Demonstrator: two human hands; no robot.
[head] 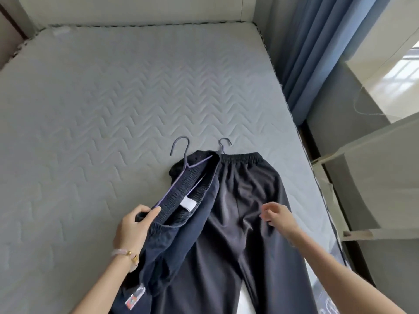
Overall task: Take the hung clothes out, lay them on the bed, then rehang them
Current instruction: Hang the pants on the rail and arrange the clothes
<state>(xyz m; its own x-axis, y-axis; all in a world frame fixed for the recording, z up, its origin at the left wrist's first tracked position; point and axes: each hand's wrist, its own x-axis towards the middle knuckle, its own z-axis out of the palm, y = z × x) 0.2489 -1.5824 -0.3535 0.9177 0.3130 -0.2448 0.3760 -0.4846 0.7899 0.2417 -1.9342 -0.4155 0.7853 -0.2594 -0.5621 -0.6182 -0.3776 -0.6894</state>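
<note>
while the left hand [132, 225] pinches the waistband of the navy shorts [172, 214], their hanger [181, 159] runs away up the bed [90, 98]. the right hand [275, 215], loose and holding nothing, hovers above the dark trousers [244, 211] just beside, perhaps touching them.

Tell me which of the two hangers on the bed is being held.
The left hanger: the left hand grips its arm end with the navy shorts. The right hanger lies untouched under the dark trousers.
</note>
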